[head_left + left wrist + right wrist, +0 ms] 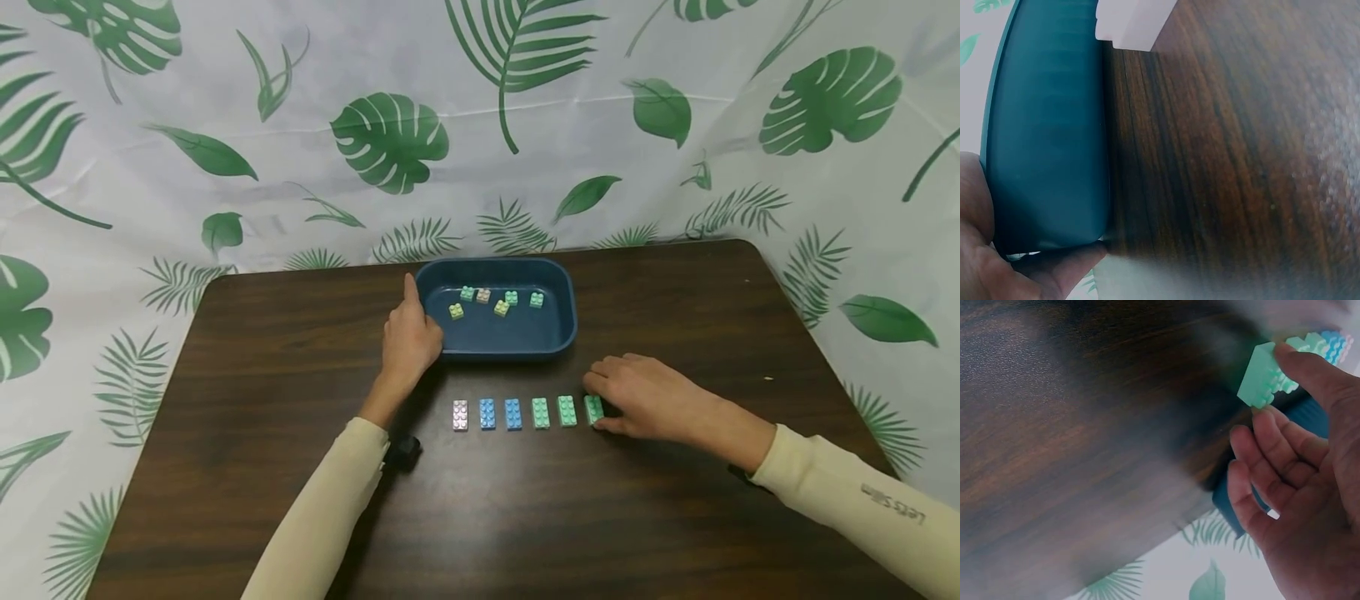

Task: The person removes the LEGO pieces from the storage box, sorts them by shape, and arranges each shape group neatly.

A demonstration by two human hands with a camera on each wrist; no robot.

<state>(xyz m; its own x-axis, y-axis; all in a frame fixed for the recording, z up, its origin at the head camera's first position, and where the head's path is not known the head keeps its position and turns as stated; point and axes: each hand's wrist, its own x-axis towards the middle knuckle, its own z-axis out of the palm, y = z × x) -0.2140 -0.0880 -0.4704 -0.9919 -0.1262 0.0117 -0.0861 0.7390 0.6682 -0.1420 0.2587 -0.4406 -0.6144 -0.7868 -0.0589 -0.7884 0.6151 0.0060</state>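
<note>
My left hand [411,337] grips the left end of a dark blue tray [498,353], index finger pointing along its side. The left wrist view shows the thumb near the tray's rim and a finger against its end wall. My right hand [651,398] pinches a green toy brick [1256,375] between thumb and fingertips at the right end of a row. Leftwards in that row lie two more green bricks [566,411], two blue bricks [513,414] and a pale pink brick [461,415].
Inside the tray are several small bricks: green ones [537,300], yellow ones [502,307] and a pinkish one [483,295]. The dark wooden table [285,383] meets a leaf-printed cloth [300,167] behind. A black object [406,453] shows beside the left sleeve.
</note>
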